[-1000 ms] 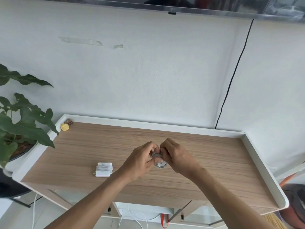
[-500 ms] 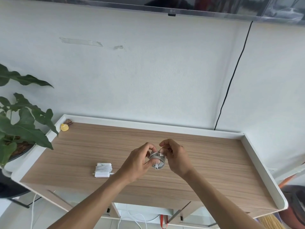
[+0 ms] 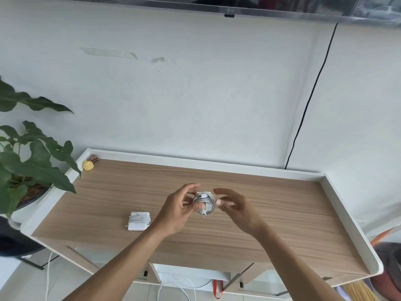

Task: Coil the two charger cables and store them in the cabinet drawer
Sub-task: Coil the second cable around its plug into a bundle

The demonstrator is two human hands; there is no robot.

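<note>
Coil: the small coiled grey charger cable (image 3: 205, 202) is held above the wood-grain cabinet top (image 3: 282, 205)
Left hand (image 3: 176, 210): the coil is pinched between thumb and fingers
Right hand (image 3: 236, 208): fingers are loosely spread just beside the coil; contact is perhaps made, blurred
Second charger: the white power brick wound with white cable (image 3: 138, 220) is laid flat on the top, near the left wrist

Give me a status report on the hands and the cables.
Left hand pinches coiled grey cable over cabinet top. Right hand open beside it. Wrapped white charger lies on the top, left of the hands. Nothing blocking.
</note>
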